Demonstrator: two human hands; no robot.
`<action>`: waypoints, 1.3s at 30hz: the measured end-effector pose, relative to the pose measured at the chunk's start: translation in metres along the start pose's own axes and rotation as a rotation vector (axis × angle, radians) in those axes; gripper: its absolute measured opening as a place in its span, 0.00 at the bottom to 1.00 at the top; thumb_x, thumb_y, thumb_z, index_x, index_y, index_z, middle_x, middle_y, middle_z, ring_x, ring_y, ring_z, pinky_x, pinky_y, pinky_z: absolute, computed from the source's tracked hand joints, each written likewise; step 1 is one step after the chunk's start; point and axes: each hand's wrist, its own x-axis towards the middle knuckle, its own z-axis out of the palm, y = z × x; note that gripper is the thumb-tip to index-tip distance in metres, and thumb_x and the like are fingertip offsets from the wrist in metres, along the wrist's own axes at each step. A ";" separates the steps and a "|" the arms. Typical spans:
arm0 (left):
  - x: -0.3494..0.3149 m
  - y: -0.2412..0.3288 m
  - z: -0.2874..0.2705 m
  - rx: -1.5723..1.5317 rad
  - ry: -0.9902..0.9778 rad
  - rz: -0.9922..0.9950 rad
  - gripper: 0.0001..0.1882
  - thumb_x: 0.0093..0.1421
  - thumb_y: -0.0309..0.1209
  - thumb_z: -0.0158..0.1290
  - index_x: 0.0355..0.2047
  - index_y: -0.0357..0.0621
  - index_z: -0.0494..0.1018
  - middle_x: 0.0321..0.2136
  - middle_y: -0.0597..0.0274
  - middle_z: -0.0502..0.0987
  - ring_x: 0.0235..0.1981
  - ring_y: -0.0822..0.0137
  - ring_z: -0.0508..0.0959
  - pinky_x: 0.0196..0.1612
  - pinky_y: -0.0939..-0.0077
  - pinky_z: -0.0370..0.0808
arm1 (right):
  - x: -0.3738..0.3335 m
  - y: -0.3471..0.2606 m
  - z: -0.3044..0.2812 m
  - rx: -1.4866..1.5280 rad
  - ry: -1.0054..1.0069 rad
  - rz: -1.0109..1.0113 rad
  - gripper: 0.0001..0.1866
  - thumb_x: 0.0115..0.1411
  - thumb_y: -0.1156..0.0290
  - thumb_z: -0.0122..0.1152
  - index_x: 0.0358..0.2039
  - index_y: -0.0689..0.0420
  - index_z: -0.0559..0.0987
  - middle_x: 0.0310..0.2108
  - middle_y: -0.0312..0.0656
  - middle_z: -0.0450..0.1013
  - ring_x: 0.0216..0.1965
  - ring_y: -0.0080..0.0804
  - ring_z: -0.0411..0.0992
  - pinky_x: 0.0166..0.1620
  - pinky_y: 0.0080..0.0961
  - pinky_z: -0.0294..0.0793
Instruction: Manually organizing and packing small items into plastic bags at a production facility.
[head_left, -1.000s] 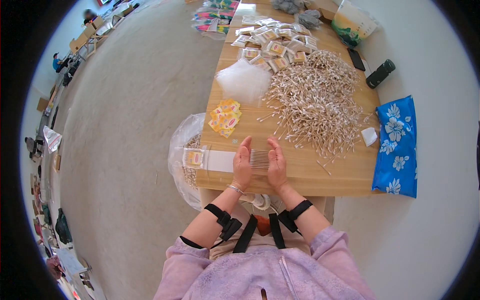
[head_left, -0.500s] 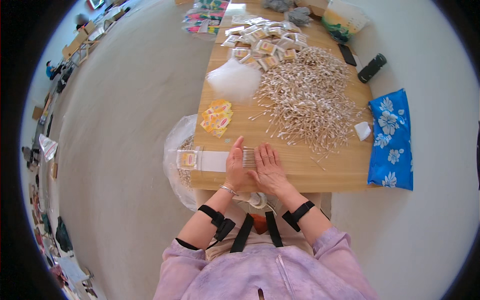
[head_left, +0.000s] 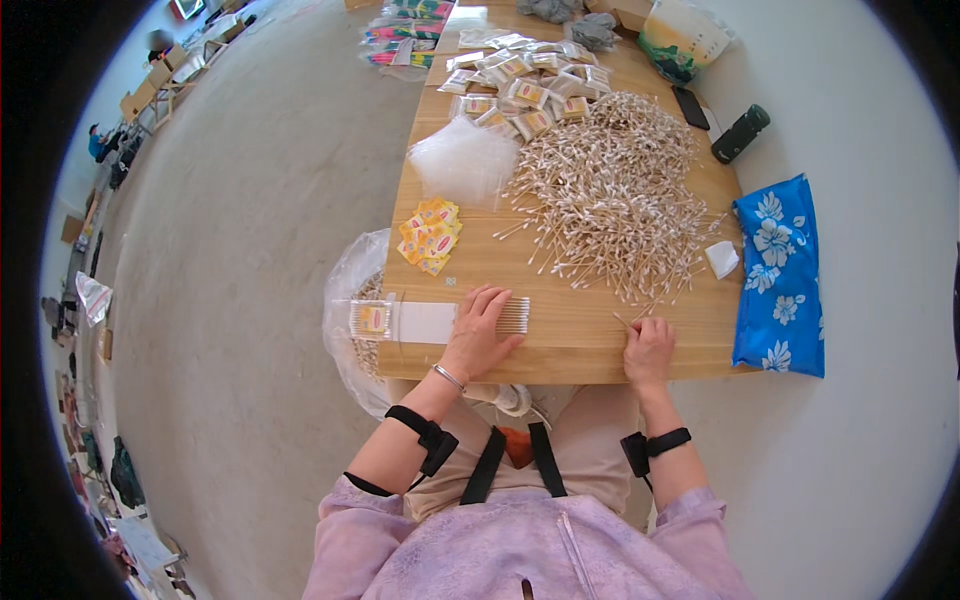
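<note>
My left hand [head_left: 482, 328] lies over a neat row of cotton swabs [head_left: 513, 315], its fingers at the far side and the thumb at the near side. The swab tips stick out to its right; the rest is hidden under the palm. Left of that hand a white strip [head_left: 427, 323] lies flat, and beyond it a clear packet [head_left: 371, 320] with a yellow card sits at the table edge. Farther right, my right hand [head_left: 650, 350] is closed by the front edge, pinching a loose cotton swab [head_left: 622, 320] at its fingertips.
A big heap of cotton swabs [head_left: 610, 190] covers the table's middle right. Filled packets [head_left: 525, 85], clear bags [head_left: 462, 162] and yellow cards [head_left: 430, 236] lie left of it. A blue flowered pouch [head_left: 778, 275], bottle [head_left: 740, 134] and phone [head_left: 690, 107] line the right edge.
My right hand has left the row of swabs and moved right to the loose swabs. My left hand has turned from upright on its edge to lying over the row.
</note>
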 end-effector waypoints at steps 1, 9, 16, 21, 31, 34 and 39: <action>-0.001 -0.001 -0.001 -0.021 -0.007 -0.014 0.36 0.46 0.34 0.64 0.55 0.41 0.64 0.55 0.50 0.64 0.60 0.49 0.60 0.63 0.60 0.59 | 0.001 -0.007 0.002 -0.033 -0.003 -0.048 0.06 0.52 0.68 0.60 0.29 0.55 0.76 0.33 0.43 0.69 0.41 0.43 0.66 0.46 0.38 0.65; 0.002 -0.002 0.004 -0.250 0.212 -0.101 0.33 0.52 0.29 0.59 0.57 0.36 0.61 0.55 0.47 0.64 0.59 0.50 0.63 0.62 0.64 0.60 | 0.039 -0.101 0.037 0.075 -0.096 -0.395 0.03 0.54 0.68 0.57 0.30 0.51 0.75 0.33 0.39 0.71 0.42 0.39 0.67 0.46 0.38 0.65; 0.007 -0.008 0.021 -1.056 0.470 -0.450 0.22 0.69 0.29 0.39 0.61 0.33 0.57 0.61 0.53 0.60 0.63 0.65 0.59 0.65 0.73 0.55 | 0.053 -0.145 0.063 0.079 -0.227 -0.585 0.04 0.53 0.70 0.56 0.30 0.52 0.75 0.35 0.39 0.71 0.43 0.40 0.66 0.47 0.37 0.64; 0.004 -0.012 0.026 -1.178 0.520 -0.420 0.22 0.70 0.31 0.37 0.61 0.34 0.58 0.61 0.53 0.60 0.63 0.64 0.59 0.65 0.72 0.54 | 0.041 -0.141 0.063 0.438 -0.138 -0.501 0.06 0.55 0.74 0.53 0.32 0.56 0.77 0.37 0.43 0.70 0.43 0.44 0.67 0.48 0.37 0.66; 0.005 -0.010 0.030 -1.103 0.491 -0.380 0.24 0.71 0.37 0.36 0.59 0.32 0.60 0.59 0.50 0.64 0.61 0.61 0.62 0.63 0.72 0.56 | 0.005 -0.157 0.068 1.188 -0.204 -0.043 0.19 0.67 0.69 0.44 0.55 0.64 0.67 0.56 0.47 0.65 0.60 0.36 0.60 0.63 0.28 0.53; 0.005 -0.011 0.028 -1.087 0.468 -0.386 0.24 0.71 0.39 0.35 0.60 0.32 0.60 0.59 0.49 0.63 0.61 0.61 0.62 0.64 0.71 0.56 | 0.001 -0.159 0.067 1.221 -0.184 -0.011 0.20 0.67 0.67 0.42 0.55 0.65 0.67 0.57 0.47 0.64 0.60 0.35 0.60 0.63 0.28 0.53; 0.005 -0.013 0.026 -1.226 0.472 -0.395 0.26 0.71 0.40 0.35 0.60 0.32 0.59 0.59 0.48 0.63 0.62 0.60 0.61 0.64 0.70 0.55 | 0.001 -0.139 0.058 0.760 -0.148 -0.257 0.29 0.65 0.63 0.47 0.61 0.67 0.58 0.64 0.56 0.53 0.67 0.49 0.49 0.66 0.38 0.48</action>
